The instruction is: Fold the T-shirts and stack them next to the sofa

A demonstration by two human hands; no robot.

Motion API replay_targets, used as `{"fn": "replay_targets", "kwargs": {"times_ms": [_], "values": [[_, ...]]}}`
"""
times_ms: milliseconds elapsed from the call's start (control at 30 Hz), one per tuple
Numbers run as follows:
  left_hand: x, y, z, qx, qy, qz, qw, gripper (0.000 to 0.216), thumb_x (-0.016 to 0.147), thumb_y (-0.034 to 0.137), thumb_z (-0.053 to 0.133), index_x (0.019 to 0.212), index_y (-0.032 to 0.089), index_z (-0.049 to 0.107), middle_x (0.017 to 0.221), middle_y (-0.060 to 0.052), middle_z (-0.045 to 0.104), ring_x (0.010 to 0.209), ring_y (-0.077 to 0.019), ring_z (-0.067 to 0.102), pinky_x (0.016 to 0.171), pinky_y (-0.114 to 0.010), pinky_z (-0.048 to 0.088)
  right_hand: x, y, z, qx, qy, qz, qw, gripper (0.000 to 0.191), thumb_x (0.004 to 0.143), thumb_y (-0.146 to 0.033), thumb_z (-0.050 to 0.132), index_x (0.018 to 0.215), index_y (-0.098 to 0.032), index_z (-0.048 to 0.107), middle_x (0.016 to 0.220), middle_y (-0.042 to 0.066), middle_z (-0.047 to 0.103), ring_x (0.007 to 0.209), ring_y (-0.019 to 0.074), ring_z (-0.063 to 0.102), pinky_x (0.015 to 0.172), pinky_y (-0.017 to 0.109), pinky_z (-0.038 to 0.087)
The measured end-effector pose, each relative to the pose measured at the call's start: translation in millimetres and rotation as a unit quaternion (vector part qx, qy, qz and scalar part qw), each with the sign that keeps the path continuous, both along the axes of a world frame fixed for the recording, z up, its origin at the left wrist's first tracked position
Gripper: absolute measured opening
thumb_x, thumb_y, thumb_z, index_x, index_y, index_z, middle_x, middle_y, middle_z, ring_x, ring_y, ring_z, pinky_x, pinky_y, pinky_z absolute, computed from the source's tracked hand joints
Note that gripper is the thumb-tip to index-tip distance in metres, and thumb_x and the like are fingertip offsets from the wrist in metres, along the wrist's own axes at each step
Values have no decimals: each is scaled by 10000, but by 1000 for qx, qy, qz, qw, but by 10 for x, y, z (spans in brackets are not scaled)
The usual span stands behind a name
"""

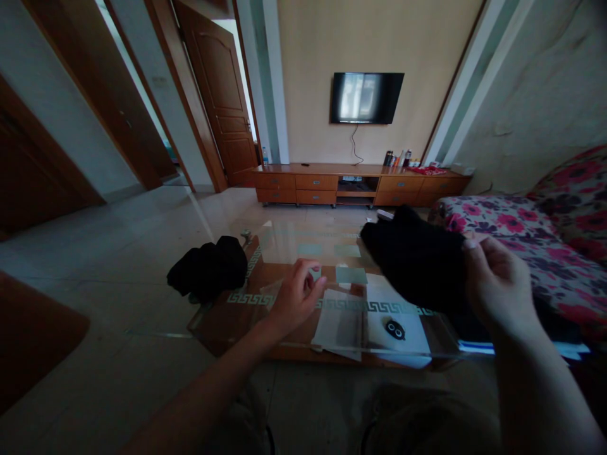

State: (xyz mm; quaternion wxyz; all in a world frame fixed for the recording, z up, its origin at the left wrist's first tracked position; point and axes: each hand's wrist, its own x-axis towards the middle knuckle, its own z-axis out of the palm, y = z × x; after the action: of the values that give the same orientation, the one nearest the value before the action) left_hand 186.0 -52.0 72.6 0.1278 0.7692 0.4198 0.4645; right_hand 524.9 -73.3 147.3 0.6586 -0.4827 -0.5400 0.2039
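Observation:
My right hand pinches the edge of a black cloth, held up over the right part of the glass table. The cloth spreads out to the left of that hand; what kind of garment or fabric it is cannot be made out. Over the middle of the table is my left hand, its fingers curled, the thumb apart from them and nothing between. A second black cloth lies bunched on the table's left end. More dark fabric is partly hidden behind my right wrist.
Paper sheets and a white flat item with a small black round object show at the table's near side. A flowered sofa stands at right. Beyond are a low wooden cabinet and a wall television.

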Motion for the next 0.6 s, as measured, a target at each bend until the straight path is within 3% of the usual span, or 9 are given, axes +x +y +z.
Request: {"fn": "replay_targets", "kwargs": {"times_ms": [100,233,433,600], "values": [[248,-291,109,-29,-14,-74,997,307,968,349,597,1249,234,555,1057,-39,604,819,-138,581,776,-287,485,-287,-137,59,-79,-15,118,990,279,927,-485,666,1002,-218,631,831,-14,520,693,104,443,608,196,375],[394,-438,52,-118,-38,-111,986,275,956,408,617,1170,237,644,961,-26,617,775,-135,586,710,-265,477,-655,-203,-53,-163,46,273,947,290,934,-515,644,1009,-238,604,784,-26,496,649,113,433,591,216,391],[472,-523,-86,-259,-105,-166,946,223,911,401,668,988,191,670,869,-34,680,747,-147,628,682,-260,484,-1074,-246,-254,-218,53,341,913,363,930,-572,624,938,-210,602,713,-38,487,582,95,391,531,217,324],[453,-538,-158,-324,-130,-230,909,200,954,377,595,952,187,656,868,-43,682,827,-172,653,748,-283,512,-1111,-200,-438,-277,62,367,886,389,915,-584,635,946,-197,612,650,-49,511,525,82,404,500,212,294]]}}
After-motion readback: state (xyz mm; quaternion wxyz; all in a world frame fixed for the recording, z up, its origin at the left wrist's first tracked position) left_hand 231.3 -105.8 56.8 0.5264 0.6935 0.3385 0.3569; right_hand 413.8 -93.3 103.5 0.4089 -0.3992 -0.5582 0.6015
